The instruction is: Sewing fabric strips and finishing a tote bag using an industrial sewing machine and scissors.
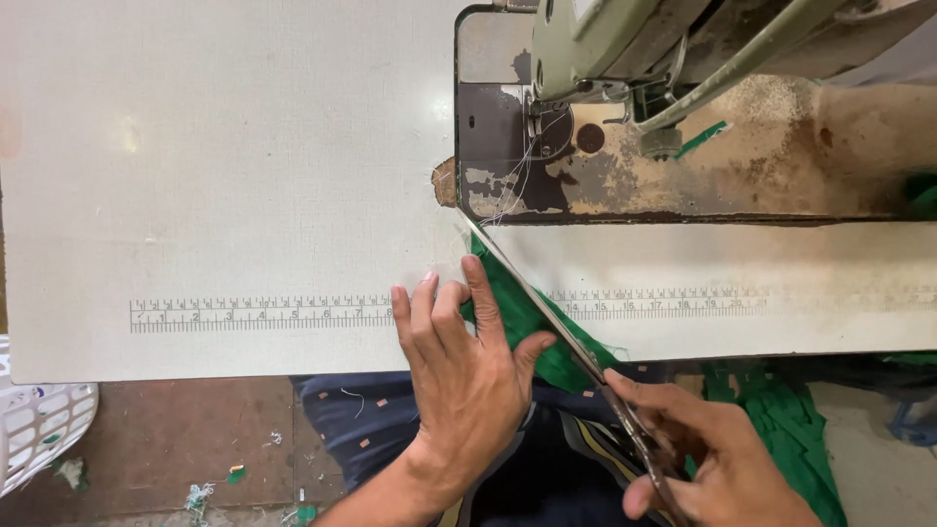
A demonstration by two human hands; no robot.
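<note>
My left hand [464, 366] lies flat on a piece of green fabric [517, 317] at the front edge of the pale sewing table [244, 176], fingers spread and pressing it down. My right hand [708, 454] grips the handles of long metal scissors [547, 312]. Their blades run diagonally up and to the left across the green fabric, the tip ending near the sewing machine's base. More green fabric [781, 420] hangs below the table edge on the right.
An old sewing machine [625, 59] with a worn metal bed [683, 166] stands at the back right, loose threads trailing from its needle area. A printed ruler [254, 314] runs along the table. A white plastic basket [39, 420] sits on the floor at left.
</note>
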